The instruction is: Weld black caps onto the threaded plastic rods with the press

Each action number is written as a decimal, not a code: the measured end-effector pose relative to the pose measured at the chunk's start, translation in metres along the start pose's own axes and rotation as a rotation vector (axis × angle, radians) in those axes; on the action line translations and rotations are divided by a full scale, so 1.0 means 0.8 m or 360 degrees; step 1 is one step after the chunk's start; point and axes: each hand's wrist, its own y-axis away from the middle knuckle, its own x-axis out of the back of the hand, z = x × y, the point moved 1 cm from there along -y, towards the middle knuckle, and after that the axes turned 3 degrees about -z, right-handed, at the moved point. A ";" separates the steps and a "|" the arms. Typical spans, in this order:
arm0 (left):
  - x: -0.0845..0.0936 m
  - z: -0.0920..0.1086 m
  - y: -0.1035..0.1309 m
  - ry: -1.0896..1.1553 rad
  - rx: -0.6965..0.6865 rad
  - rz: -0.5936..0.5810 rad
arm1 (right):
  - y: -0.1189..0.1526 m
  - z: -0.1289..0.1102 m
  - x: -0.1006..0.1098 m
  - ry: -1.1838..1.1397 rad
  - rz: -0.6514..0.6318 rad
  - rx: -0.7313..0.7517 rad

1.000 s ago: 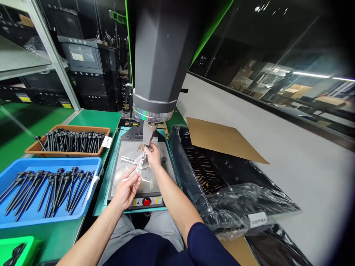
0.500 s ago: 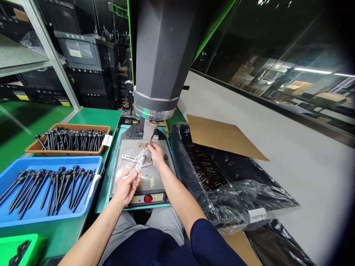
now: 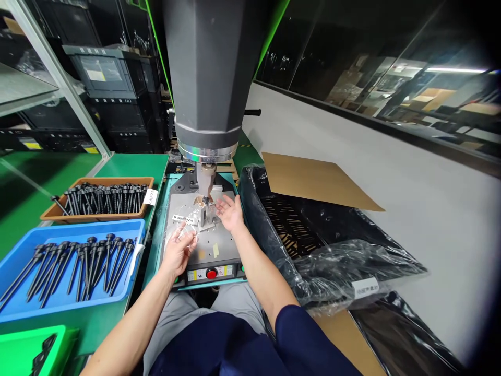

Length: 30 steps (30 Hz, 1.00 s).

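Note:
My left hand (image 3: 180, 250) is closed, thumb against fingers, on a thin clear plastic piece (image 3: 188, 228) with shiny looping edges; its exact kind is hard to make out. To the right of the metal fixture (image 3: 203, 216), my right hand (image 3: 230, 213) is open, palm turned up and fingers spread, holding nothing. A small black part (image 3: 205, 200) sits at the top of the fixture, just under the grey horn (image 3: 205, 180) of the press. The fixture stands on a grey metal base plate (image 3: 227, 245).
A red button (image 3: 211, 273) is on the base's front. To the left are a blue tray (image 3: 135, 227) and an orange tray (image 3: 97, 218) of black stemmed parts, plus a green bin (image 3: 62, 339). A plastic-lined box (image 3: 254, 209) with a cardboard sheet (image 3: 317, 177) is on the right.
My right hand has let go at the fixture, moved right and opened. My left hand keeps the clear plastic piece. The view has shifted slightly.

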 end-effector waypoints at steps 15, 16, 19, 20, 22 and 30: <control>0.002 -0.014 -0.009 -0.0164 0.0006 -0.0034 | -0.019 0.002 0.010 0.0317 0.0141 0.0266; 0.005 -0.015 -0.008 -0.0171 0.0014 -0.0040 | -0.019 0.003 0.011 0.0308 0.0139 0.0259; 0.015 -0.020 -0.004 -0.0207 0.0044 -0.0032 | -0.019 0.005 0.013 0.0303 0.0138 0.0248; 0.018 -0.021 -0.004 -0.0219 0.0059 -0.0017 | -0.019 0.005 0.014 0.0304 0.0139 0.0245; 0.026 -0.025 -0.002 -0.0231 0.0092 0.0018 | -0.020 0.006 0.015 0.0306 0.0144 0.0239; 0.052 -0.040 0.004 -0.0197 0.0182 0.0050 | -0.024 0.008 0.022 0.0331 0.0176 0.0234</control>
